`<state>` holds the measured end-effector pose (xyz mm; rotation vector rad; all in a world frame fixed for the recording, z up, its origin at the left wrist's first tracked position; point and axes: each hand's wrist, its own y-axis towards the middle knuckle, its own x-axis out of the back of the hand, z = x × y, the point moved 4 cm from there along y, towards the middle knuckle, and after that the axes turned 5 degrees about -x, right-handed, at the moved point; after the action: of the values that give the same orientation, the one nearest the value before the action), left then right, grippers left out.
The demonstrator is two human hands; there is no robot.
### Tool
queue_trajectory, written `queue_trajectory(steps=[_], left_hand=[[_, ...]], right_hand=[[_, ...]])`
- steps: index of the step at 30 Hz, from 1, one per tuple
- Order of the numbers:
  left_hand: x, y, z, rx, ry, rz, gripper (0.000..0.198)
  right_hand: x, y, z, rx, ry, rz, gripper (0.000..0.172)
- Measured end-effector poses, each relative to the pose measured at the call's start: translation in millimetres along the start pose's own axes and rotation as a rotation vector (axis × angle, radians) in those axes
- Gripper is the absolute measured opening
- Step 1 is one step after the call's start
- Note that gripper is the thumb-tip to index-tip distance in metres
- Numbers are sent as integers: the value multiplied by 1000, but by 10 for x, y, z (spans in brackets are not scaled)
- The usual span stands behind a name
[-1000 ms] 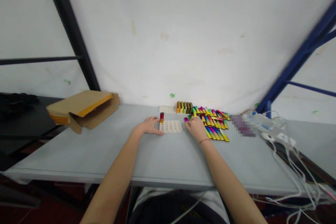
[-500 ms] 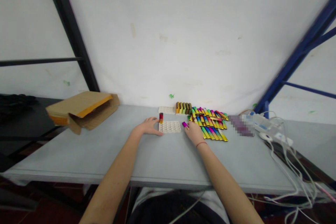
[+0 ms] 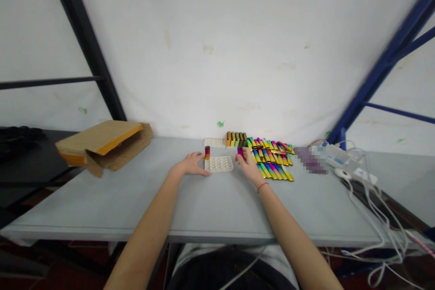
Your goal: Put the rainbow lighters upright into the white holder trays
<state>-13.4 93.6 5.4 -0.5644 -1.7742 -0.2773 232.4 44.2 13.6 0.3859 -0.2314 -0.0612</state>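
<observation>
A white tray (image 3: 222, 164) with rows of round cups lies in front of me. One shiny red-and-orange tube (image 3: 207, 152) stands upright in its back left corner. My left hand (image 3: 193, 164) rests at the tray's left end, thumb and fingers apart, holding nothing. Just right of the tray, my right hand (image 3: 247, 163) pinches a purple tube (image 3: 240, 151), held roughly upright; its lower part is hidden by the fingers. Beside that hand, rows of shiny rainbow-and-gold tubes (image 3: 275, 171) lie on the table.
Behind stand a second white tray (image 3: 215, 142) and a block of upright dark-topped tubes (image 3: 237, 139). An open cardboard box (image 3: 102, 140) sits at the left on the grey table (image 3: 136, 208). White cables (image 3: 370, 204) and a power strip (image 3: 335, 157) lie at the right.
My right hand has turned the purple tube from lying tilted to roughly upright and raised it slightly. My left hand stays at the tray's left end.
</observation>
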Motion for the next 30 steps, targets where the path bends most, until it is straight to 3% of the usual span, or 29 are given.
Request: queue_trajectory(steps=[5, 7, 10, 15, 22, 30], left_hand=[[1, -5, 0, 18, 22, 25, 105], [6, -7, -7, 21, 28, 26, 105], [13, -13, -26, 29, 41, 27, 102], [31, -26, -76, 48, 64, 47, 104], [36, -28, -86, 55, 64, 48, 105], [44, -40, -93, 60, 57, 41, 105]], right_hand=[[20, 29, 41, -207, 330, -48, 27], [31, 50, 35, -289, 426, -26, 37], [54, 62, 16, -355, 535, -2, 47], [95, 25, -36, -459, 673, -48, 50], [130, -10, -19, -593, 681, -93, 48], [115, -20, 12, -580, 667, -167, 43]])
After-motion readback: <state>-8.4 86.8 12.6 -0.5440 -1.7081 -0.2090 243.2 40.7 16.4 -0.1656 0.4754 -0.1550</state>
